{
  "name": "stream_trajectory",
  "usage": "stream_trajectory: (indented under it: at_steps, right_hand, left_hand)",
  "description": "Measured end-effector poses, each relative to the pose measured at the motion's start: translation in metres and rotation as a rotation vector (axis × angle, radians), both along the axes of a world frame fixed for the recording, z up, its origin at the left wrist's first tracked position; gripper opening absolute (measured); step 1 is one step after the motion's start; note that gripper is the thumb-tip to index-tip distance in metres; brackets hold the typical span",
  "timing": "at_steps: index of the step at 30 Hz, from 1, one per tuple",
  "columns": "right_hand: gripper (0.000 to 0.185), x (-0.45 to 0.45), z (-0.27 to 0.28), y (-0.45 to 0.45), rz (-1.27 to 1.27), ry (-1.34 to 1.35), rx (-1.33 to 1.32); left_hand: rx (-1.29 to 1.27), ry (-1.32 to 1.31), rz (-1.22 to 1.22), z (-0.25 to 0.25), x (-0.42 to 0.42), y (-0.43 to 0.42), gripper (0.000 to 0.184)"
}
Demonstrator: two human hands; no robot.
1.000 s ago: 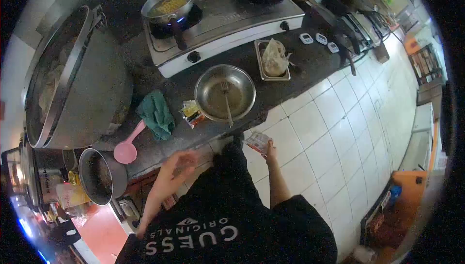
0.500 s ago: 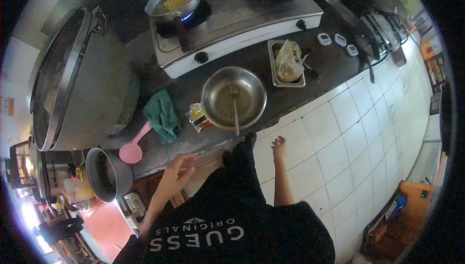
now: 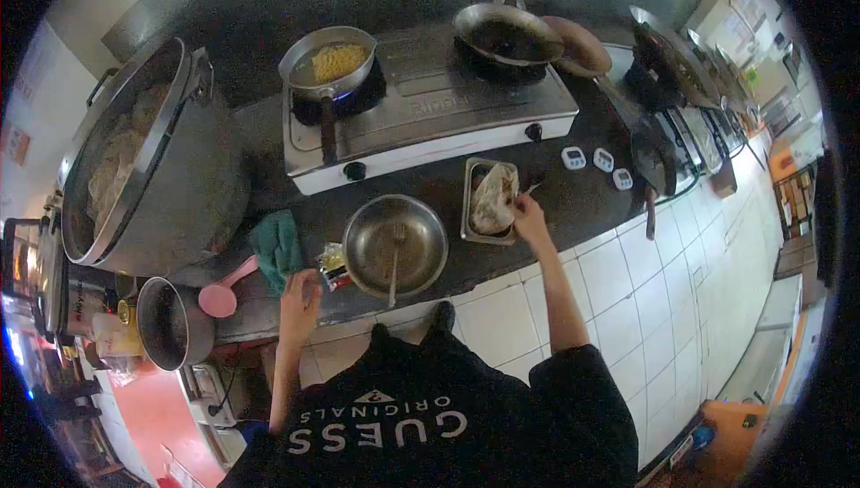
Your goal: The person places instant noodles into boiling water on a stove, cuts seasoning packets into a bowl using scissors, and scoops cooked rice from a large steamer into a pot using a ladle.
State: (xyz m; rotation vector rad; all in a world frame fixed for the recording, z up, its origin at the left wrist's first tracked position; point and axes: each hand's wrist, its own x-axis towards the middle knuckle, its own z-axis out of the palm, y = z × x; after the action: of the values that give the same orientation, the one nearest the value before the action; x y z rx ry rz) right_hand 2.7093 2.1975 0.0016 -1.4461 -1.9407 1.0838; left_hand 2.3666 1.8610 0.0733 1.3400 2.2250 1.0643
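Note:
My right hand (image 3: 530, 217) reaches over the counter, its fingers pinched at the edge of a plastic bag (image 3: 494, 201) that lies in a small metal tray (image 3: 475, 235). My left hand (image 3: 302, 298) is at the counter's front edge, just below a green cloth (image 3: 278, 246), with its fingers slightly curled and apart and nothing seen in it. Between the hands stands a steel bowl (image 3: 369, 246) with a fork (image 3: 395, 259) in it. Colourful packets (image 3: 333, 264) lie left of the bowl.
A two-burner stove (image 3: 430, 152) holds a pan of noodles (image 3: 336, 62) over a flame and a dark wok (image 3: 508, 35). Three timers (image 3: 602, 161) lie right. A large pot (image 3: 202, 183), pink ladle (image 3: 219, 298) and grey pot (image 3: 175, 322) are left.
My right hand has moved from beside my body up to the bag in the tray; the packet it held earlier is gone from it. My left hand has moved toward the green cloth. The view has shifted.

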Motion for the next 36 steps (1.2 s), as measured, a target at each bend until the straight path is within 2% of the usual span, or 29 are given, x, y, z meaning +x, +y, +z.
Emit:
stream_trajectory:
  at_steps: [2, 5, 7, 8, 9, 11, 14, 16, 17, 18, 19, 21, 24, 27, 30, 31, 32, 34, 35, 36]
  right_hand:
    - [0.033, 0.009, -0.042, 0.014, 0.073, 0.131, -0.01]
    - [0.03, 0.021, -0.024, 0.008, -0.026, 0.241, 0.02]
    - [0.041, 0.051, -0.014, 0.021, -0.169, 0.093, 0.022]
    - [0.044, 0.073, -0.004, 0.029, -0.138, 0.319, -0.075]
    - [0.048, 0.096, 0.004, 0.037, -0.111, 0.538, -0.174]
    - [0.051, 0.132, 0.005, 0.05, -0.18, 0.682, -0.107]
    - [0.054, 0.223, -0.032, 0.093, -0.205, 0.367, 0.116]
    - [0.057, 0.215, -0.04, 0.09, -0.232, 0.497, 0.015]
    - [0.06, 0.211, -0.035, 0.084, -0.279, 0.704, -0.165]
    - [0.059, 0.218, -0.05, 0.086, -0.273, 0.709, -0.181]
    - [0.058, 0.228, -0.065, 0.091, -0.276, 0.71, -0.19]
    - [0.051, 0.23, -0.048, 0.094, -0.246, 0.636, -0.354]
    - [0.039, 0.226, -0.031, 0.083, -0.252, -0.075, 0.577]
    - [0.025, 0.122, 0.064, 0.023, -0.265, 0.024, 0.843]
    - [0.034, 0.089, 0.039, 0.012, 0.332, -0.251, 0.492]
    - [0.038, 0.051, 0.07, -0.003, 0.508, -0.518, 0.546]
    - [0.042, 0.036, 0.073, 0.001, 0.464, -0.532, 0.587]
    - [0.051, 0.018, 0.057, 0.006, 0.392, -0.555, 0.66]
    - [0.054, 0.024, 0.032, 0.013, 0.393, -0.586, 0.601]
    - [0.057, 0.039, -0.005, 0.027, 0.393, -0.615, 0.546]
  left_hand:
    - [-0.007, -0.056, 0.08, 0.002, 0.016, 0.007, 0.028]
    - [0.018, -0.004, 0.095, -0.016, 0.02, 0.009, 0.029]
    - [0.039, 0.06, 0.195, -0.049, 0.013, -0.003, 0.028]
    - [0.049, 0.09, 0.239, -0.059, 0.011, -0.009, 0.028]
    - [0.045, 0.013, 0.291, -0.058, 0.014, -0.014, 0.027]
    - [0.046, -0.144, 0.387, -0.057, 0.02, -0.021, 0.027]
    - [0.05, -0.245, 0.516, -0.106, 0.001, -0.039, 0.026]
    - [-0.092, 0.152, 0.486, -0.083, 0.015, -0.026, 0.029]
    - [-0.104, 0.229, 0.481, -0.09, 0.012, -0.021, 0.03]
    - [-0.116, 0.3, 0.469, -0.098, 0.006, -0.016, 0.032]
    - [-0.132, 0.316, 0.467, -0.085, 0.009, -0.004, 0.031]
    - [-0.164, 0.338, 0.443, -0.072, 0.011, 0.015, 0.032]
    - [-0.222, 0.398, 0.391, -0.069, 0.016, 0.03, 0.035]
    - [-0.248, 0.486, 0.393, -0.07, 0.026, 0.044, 0.039]
    - [-0.144, 0.482, 0.36, -0.069, 0.026, 0.057, 0.04]
    - [-0.075, 0.46, 0.328, -0.065, 0.027, 0.064, 0.04]
    - [-0.008, 0.433, 0.302, -0.06, 0.032, 0.07, 0.041]
    - [-0.203, 0.353, 0.103, -0.028, 0.059, 0.088, 0.037]
    - [-0.299, 0.316, 0.001, -0.019, 0.07, 0.098, 0.035]
    - [-0.313, 0.452, -0.002, -0.022, 0.081, 0.103, 0.033]
